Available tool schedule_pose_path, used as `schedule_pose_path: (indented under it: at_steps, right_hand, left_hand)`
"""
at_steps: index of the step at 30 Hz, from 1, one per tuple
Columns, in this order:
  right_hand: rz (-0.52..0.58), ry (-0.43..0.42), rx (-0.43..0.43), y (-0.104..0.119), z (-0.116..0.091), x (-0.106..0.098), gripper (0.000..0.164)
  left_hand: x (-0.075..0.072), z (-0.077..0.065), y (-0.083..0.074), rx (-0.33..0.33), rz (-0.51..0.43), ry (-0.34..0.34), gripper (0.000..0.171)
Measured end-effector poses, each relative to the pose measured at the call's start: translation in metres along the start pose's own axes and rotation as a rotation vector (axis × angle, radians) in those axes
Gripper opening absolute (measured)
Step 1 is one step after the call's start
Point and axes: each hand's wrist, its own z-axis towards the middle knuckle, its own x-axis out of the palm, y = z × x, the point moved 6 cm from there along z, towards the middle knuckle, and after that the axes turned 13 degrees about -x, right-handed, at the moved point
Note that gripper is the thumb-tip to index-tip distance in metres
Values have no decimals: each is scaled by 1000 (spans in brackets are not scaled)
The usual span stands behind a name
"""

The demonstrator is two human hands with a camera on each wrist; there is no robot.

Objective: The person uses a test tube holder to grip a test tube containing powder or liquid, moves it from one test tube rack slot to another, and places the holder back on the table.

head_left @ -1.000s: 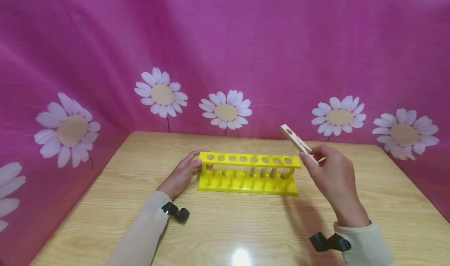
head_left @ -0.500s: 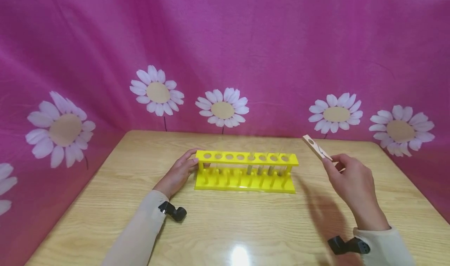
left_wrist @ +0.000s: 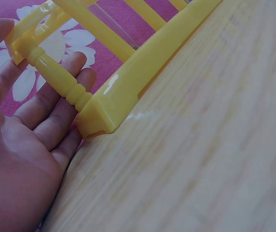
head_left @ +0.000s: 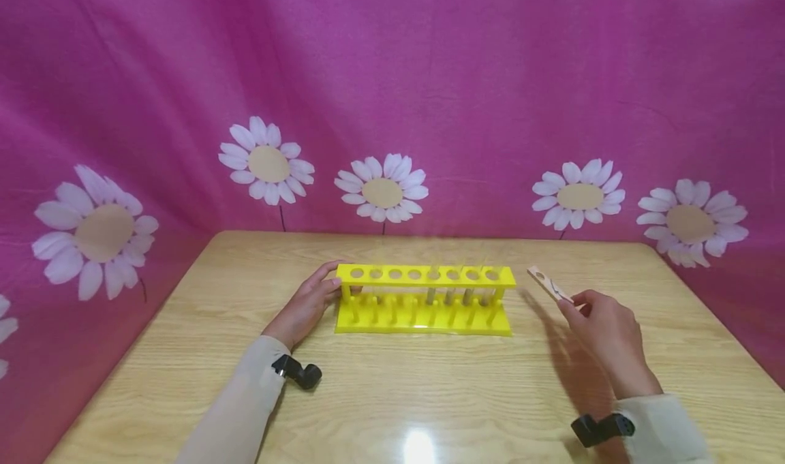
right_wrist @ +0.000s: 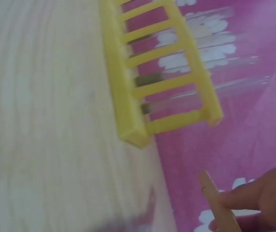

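Observation:
A yellow test tube rack (head_left: pixel 423 328) stands upright on the table. Several clear glass test tubes (head_left: pixel 468 296) with greyish contents low down sit toward its right half; another faint tube shows near the left end. My left hand (head_left: pixel 303 307) holds the rack's left end; in the left wrist view its thumb and forefinger grip the top bar, with the other fingers behind the end post (left_wrist: pixel 56 75). To the right of the rack, my right hand (head_left: pixel 607 334) pinches a wooden test tube clamp (head_left: pixel 548 283) low over the table. No tube is in the clamp.
The light wood-grain table (head_left: pixel 392 389) ends at a pink curtain (head_left: pixel 478 96) printed with white daisies, which hangs behind and along both sides. A small black camera is strapped to each sleeve.
My right hand has carried the clamp away from the rack's right end, first rightward, then down toward the table. The left hand keeps its hold on the rack.

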Motion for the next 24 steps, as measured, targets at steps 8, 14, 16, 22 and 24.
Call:
schedule_pose_path:
  at_steps: [8,14,16,22,24]
  right_hand:
    - [-12,130,47,-8,-3,19,38]
    - [-40,194,88,-10,-6,28,39]
    - [-45,201,99,-10,-6,30,39]
    - [-39,237,118,-10,-6,33,39]
    - [-39,256,118,-10,-7,34,38]
  left_hand:
    - [-1,1,1,8,14,8,50]
    - [-1,2,1,23,9,24,51]
    - [0,2,1,22,6,24,49]
    - [-1,1,0,32,0,11,44]
    - [-1,0,0,31,1,4,44]
